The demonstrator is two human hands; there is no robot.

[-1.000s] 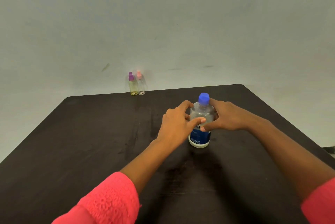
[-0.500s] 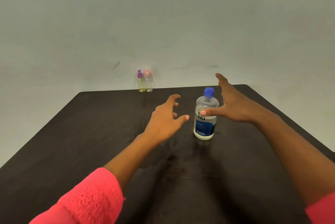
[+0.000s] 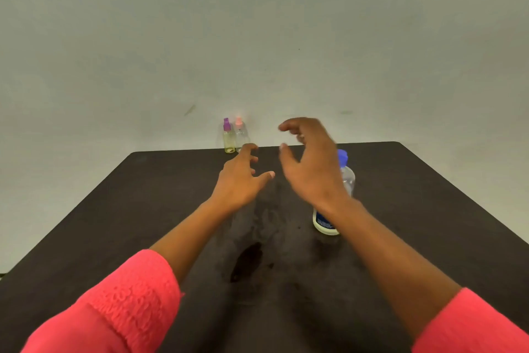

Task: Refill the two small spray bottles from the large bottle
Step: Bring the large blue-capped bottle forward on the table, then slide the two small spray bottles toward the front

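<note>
Since half a second ago both hands have left the large bottle [image 3: 345, 181] and gone forward, toward the far edge of the desk [image 3: 429, 195]. The left hand [image 3: 239, 181] is open, fingers spread, holding nothing, low over the desk. The right hand [image 3: 310, 163] is also open and empty, raised higher, and it hides part of the large bottle, which stands upright with its blue cap [image 3: 342, 155] on, to the right and behind the wrist.

The two small spray bottles stand upright and side by side at the far edge: the purple-capped spray bottle [image 3: 228, 138] on the left, the pink-capped spray bottle [image 3: 240, 135] touching or almost touching it. They lie ahead and slightly left of both hands. The left hand is clearly nearer; its fingertips [image 3: 252, 148] point almost at the pink-capped one. I judge the left hand will arrive first.
</note>
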